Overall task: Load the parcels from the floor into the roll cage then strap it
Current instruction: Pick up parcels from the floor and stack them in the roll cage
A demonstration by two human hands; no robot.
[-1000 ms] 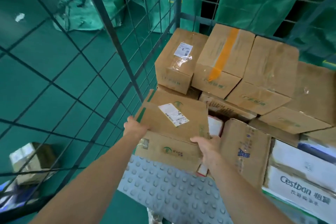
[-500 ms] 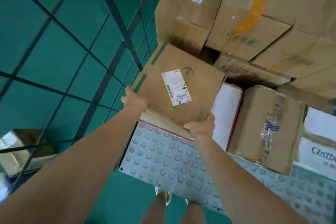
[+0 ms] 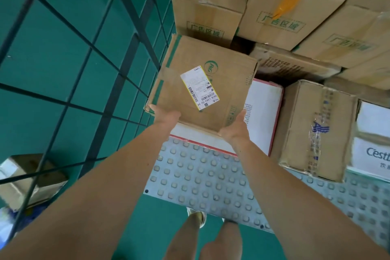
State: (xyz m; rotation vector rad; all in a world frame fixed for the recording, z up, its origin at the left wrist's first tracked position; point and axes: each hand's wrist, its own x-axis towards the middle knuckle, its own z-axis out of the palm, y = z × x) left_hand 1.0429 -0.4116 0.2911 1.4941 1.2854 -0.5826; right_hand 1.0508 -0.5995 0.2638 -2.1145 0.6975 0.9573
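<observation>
Green flooring showed through the wire wall of the roll cage at nine o'clock. The left hand gripped the labelled box at its near-left corner, and the right hand gripped its near-right corner. The box lay on a white carton inside the cage, with stacked cartons at twelve o'clock.

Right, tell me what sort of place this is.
Probably a parcel depot or warehouse: labelled cardboard parcel among stacked cartons, wire-mesh roll cage with studded base plate, green floor.
</observation>
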